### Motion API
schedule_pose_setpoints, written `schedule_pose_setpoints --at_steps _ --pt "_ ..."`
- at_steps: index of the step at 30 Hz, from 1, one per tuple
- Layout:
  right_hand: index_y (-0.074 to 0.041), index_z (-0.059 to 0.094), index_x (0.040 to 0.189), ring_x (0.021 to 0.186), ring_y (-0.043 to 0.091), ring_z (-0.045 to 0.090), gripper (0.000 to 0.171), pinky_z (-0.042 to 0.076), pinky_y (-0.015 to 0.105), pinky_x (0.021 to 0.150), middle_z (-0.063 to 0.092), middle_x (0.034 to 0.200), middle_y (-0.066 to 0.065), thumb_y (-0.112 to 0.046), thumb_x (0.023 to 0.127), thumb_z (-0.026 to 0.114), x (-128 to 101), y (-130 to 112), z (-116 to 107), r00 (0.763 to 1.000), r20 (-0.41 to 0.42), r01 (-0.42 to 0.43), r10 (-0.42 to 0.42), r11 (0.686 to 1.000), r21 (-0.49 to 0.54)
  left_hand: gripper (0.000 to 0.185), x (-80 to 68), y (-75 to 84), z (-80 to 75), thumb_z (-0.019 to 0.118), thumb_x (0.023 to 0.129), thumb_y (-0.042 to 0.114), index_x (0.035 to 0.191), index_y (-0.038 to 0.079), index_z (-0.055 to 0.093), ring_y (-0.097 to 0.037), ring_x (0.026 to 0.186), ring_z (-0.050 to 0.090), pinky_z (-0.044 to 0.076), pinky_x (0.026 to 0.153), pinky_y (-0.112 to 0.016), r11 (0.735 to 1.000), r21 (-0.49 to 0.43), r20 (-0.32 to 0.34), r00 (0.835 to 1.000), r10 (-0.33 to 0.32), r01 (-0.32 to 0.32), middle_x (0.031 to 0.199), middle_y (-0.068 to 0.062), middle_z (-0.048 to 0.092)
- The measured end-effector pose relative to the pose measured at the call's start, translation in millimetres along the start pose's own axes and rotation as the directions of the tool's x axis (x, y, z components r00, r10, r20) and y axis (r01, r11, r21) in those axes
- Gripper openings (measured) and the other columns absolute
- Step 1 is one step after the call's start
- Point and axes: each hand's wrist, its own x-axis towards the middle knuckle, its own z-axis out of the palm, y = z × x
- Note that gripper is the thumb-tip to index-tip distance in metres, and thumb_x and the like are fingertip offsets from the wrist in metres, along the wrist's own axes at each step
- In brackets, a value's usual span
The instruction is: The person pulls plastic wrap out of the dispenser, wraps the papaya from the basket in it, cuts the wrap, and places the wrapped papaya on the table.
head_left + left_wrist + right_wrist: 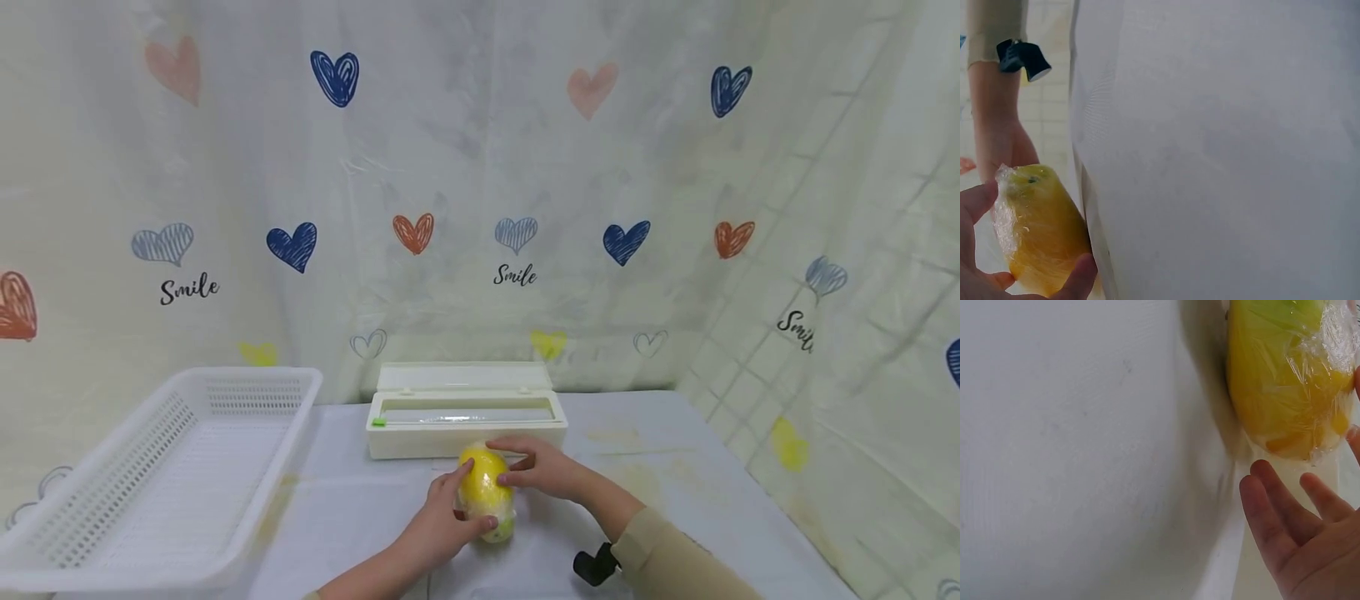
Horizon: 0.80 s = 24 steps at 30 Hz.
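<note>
A yellow fruit wrapped in cling film (pixel 486 493) lies on the white tabletop (pixel 675 467) just in front of a cling film dispenser box (pixel 465 414). My left hand (pixel 459 505) grips the fruit from the left, index finger over it and thumb under its near end. In the left wrist view the fruit (pixel 1038 231) sits between my finger and thumb (pixel 1080 274). My right hand (pixel 527 463) rests with straight fingers on the fruit's far right side. In the right wrist view its fingers (pixel 1269 506) are spread flat beside the fruit (pixel 1282 381).
A white plastic basket (pixel 165 475) stands at the left of the table. The dispenser box has its lid up and a green cutter tab at its left end. A heart-print cloth hangs behind and to the right. A black wrist mount (pixel 596 564) sits on my right forearm.
</note>
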Motion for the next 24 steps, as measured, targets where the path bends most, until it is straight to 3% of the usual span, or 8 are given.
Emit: schedule_pose_setpoints --at_steps 5,8,15,20,24 --pt "-0.023 0.050 0.146 0.102 0.025 0.066 0.060 0.057 0.042 0.081 0.038 0.155 0.011 -0.031 0.091 0.072 -2.1 0.1 2.3 0.998 0.030 -0.060 0.058 0.996 0.061 0.095 4.1 -4.3 1.1 0.083 0.078 0.041 0.155 0.017 0.032 -0.022 0.093 0.059 0.054 0.078 -0.042 1.000 -0.017 0.004 1.000 0.015 -0.015 0.150 -0.026 0.028" --pt "-0.023 0.049 0.147 0.097 0.021 0.066 0.062 0.058 0.041 0.078 0.039 0.154 0.012 -0.032 0.091 0.073 -3.8 -1.9 3.0 0.996 0.037 -0.078 0.076 0.996 0.044 0.094 5.6 -5.4 -2.3 0.084 0.078 0.038 0.154 0.018 0.033 -0.022 0.095 0.058 0.054 0.080 -0.043 0.999 -0.024 0.028 0.999 0.028 -0.027 0.152 -0.025 0.026" --pt "-0.025 0.053 0.144 0.085 0.020 0.066 0.063 0.057 0.038 0.074 0.045 0.149 0.015 -0.035 0.087 0.077 -8.3 -11.2 9.1 0.989 -0.044 -0.140 0.142 0.989 0.050 0.090 14.0 -5.6 -20.2 0.085 0.078 0.027 0.153 0.030 0.035 -0.027 0.104 0.058 0.056 0.080 -0.044 0.993 -0.114 0.136 0.991 0.000 0.016 0.152 -0.020 0.026" --pt "-0.021 0.052 0.145 0.083 0.020 0.067 0.068 0.058 0.037 0.074 0.045 0.147 0.018 -0.037 0.085 0.079 -16.0 -16.0 19.8 0.972 -0.125 -0.191 0.200 0.979 0.077 0.085 24.9 -14.3 -33.9 0.083 0.079 0.021 0.149 0.039 0.039 -0.027 0.106 0.059 0.056 0.082 -0.044 0.989 -0.144 0.241 0.970 0.013 0.023 0.155 -0.014 0.028" --pt "-0.019 0.051 0.146 0.082 0.021 0.068 0.071 0.058 0.036 0.073 0.042 0.148 0.023 -0.036 0.084 0.080 -25.0 -16.6 30.5 0.952 -0.177 -0.229 0.248 0.966 0.119 0.081 31.6 -20.4 -49.2 0.081 0.081 0.019 0.146 0.044 0.041 -0.025 0.102 0.060 0.054 0.079 -0.039 0.991 -0.137 0.358 0.933 0.049 0.001 0.153 -0.007 0.033"
